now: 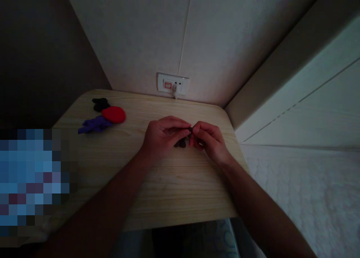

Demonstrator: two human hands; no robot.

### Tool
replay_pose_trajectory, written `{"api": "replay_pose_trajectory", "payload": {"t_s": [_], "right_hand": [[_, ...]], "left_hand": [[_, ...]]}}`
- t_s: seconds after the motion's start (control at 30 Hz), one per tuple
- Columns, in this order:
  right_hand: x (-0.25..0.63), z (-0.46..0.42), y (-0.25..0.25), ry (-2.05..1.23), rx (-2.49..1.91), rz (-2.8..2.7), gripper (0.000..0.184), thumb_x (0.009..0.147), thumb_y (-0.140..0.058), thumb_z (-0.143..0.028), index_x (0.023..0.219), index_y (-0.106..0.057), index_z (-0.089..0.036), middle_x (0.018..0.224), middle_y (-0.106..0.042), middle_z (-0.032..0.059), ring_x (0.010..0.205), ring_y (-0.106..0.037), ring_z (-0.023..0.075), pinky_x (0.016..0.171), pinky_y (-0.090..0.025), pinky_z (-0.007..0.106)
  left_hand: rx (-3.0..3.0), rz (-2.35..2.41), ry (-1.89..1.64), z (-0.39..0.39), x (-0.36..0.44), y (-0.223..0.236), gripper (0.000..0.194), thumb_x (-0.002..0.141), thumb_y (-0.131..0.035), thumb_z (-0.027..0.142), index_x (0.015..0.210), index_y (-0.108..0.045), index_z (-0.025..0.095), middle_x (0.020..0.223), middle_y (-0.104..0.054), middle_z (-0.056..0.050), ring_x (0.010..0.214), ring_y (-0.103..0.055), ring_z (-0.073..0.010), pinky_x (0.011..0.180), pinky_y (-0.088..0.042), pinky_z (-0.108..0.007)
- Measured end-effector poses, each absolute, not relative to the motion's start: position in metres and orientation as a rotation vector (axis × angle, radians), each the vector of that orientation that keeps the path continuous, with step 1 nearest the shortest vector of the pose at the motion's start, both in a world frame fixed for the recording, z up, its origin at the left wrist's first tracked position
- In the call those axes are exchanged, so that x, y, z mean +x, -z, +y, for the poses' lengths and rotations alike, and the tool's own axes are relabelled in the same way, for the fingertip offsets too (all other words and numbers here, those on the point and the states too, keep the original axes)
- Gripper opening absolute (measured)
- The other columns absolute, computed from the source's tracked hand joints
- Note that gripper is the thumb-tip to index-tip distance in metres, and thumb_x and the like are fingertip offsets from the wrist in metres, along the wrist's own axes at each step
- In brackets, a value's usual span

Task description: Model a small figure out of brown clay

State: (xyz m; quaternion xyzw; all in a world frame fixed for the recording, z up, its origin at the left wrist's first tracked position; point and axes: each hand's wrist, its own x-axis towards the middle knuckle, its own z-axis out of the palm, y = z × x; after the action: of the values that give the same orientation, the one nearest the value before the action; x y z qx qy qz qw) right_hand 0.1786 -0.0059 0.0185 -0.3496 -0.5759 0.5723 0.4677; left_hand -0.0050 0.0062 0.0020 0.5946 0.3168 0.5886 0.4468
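My left hand (162, 138) and my right hand (209, 140) meet over the middle of a light wooden table (174, 190). Both hands pinch a small dark piece (181, 143) between their fingertips; a bit of red shows under the right fingers. The piece is mostly hidden by my fingers. It looks like soft modelling clay, though I cannot be sure in the dim light.
At the table's back left lie a red lump (114, 114), a purple piece (94, 125) and a black piece (100, 104). A wall socket (172, 84) with a plug sits above the back edge. A white surface (303, 190) borders the table's right side.
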Motion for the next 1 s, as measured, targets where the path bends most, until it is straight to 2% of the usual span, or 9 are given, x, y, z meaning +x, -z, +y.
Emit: {"api": "replay_pose_trajectory", "payload": {"t_s": [0.2, 0.37, 0.5, 0.63, 0.7, 0.83, 1.0], "right_hand": [[0.1799, -0.0080, -0.0179, -1.205, -0.885, -1.559, 0.039, 0.096, -0.078, -0.051, 0.075, -0.068, -0.019, 0.062, -0.064, -0.0027, 0.051, -0.045, 0.0086, 0.051, -0.038, 0.024], [0.1816, -0.0078, -0.0187, -1.178, -0.842, -1.591, 0.038, 0.097, -0.076, -0.050, 0.077, -0.067, -0.020, 0.064, -0.065, -0.0028, 0.051, -0.045, 0.0084, 0.054, -0.043, 0.025], [0.1805, -0.0078, -0.0195, -1.148, -0.892, -1.599, 0.038, 0.094, -0.079, -0.053, 0.080, -0.066, -0.020, 0.066, -0.066, -0.0027, 0.052, -0.048, 0.0091, 0.054, -0.045, 0.025], [0.1781, -0.0079, -0.0183, -1.052, -0.977, -1.498, 0.035, 0.083, -0.091, -0.049, 0.095, -0.071, -0.022, 0.080, -0.075, 0.0014, 0.067, -0.066, 0.0141, 0.058, -0.051, 0.027], [0.1774, -0.0078, -0.0168, -1.029, -0.987, -1.477, 0.034, 0.083, -0.091, -0.048, 0.099, -0.074, -0.023, 0.084, -0.077, 0.0032, 0.071, -0.069, 0.0160, 0.061, -0.055, 0.029], [0.1765, -0.0072, -0.0136, -1.010, -0.982, -1.461, 0.031, 0.084, -0.090, -0.047, 0.098, -0.078, -0.022, 0.085, -0.078, 0.0035, 0.068, -0.067, 0.0148, 0.059, -0.055, 0.029], [0.1753, -0.0064, -0.0130, -1.008, -0.956, -1.435, 0.030, 0.085, -0.089, -0.047, 0.097, -0.078, -0.022, 0.086, -0.077, 0.0034, 0.064, -0.063, 0.0125, 0.053, -0.052, 0.026]], "left_hand": [[1.375, 0.740, -1.403, 0.0040, -0.0045, -0.0060, 0.018, 0.076, -0.092, 0.023, 0.094, -0.088, 0.020, 0.098, -0.083, -0.008, 0.087, -0.080, -0.0213, 0.076, -0.068, -0.032], [1.239, 0.732, -1.277, 0.0013, -0.0031, -0.0103, 0.023, 0.080, -0.089, 0.028, 0.099, -0.087, 0.016, 0.080, -0.082, -0.006, 0.062, -0.074, -0.0168, 0.057, -0.062, -0.029], [1.266, 0.780, -1.268, 0.0027, -0.0033, -0.0085, 0.025, 0.078, -0.091, 0.029, 0.098, -0.086, 0.015, 0.076, -0.081, -0.006, 0.058, -0.073, -0.0175, 0.053, -0.061, -0.030], [1.303, 0.851, -1.327, 0.0052, -0.0040, -0.0065, 0.024, 0.077, -0.091, 0.032, 0.095, -0.086, 0.017, 0.084, -0.083, -0.008, 0.067, -0.077, -0.0208, 0.057, -0.063, -0.031], [1.302, 0.859, -1.341, 0.0056, -0.0036, -0.0062, 0.024, 0.077, -0.090, 0.032, 0.095, -0.086, 0.017, 0.086, -0.084, -0.008, 0.069, -0.078, -0.0210, 0.058, -0.063, -0.031], [1.284, 0.863, -1.340, 0.0051, -0.0026, -0.0061, 0.022, 0.080, -0.087, 0.033, 0.095, -0.085, 0.016, 0.079, -0.081, -0.006, 0.060, -0.074, -0.0187, 0.053, -0.060, -0.030], [1.292, 0.796, -1.354, 0.0049, -0.0020, -0.0063, 0.022, 0.079, -0.089, 0.032, 0.092, -0.080, 0.017, 0.086, -0.081, -0.006, 0.077, -0.078, -0.0195, 0.070, -0.064, -0.030]]}}
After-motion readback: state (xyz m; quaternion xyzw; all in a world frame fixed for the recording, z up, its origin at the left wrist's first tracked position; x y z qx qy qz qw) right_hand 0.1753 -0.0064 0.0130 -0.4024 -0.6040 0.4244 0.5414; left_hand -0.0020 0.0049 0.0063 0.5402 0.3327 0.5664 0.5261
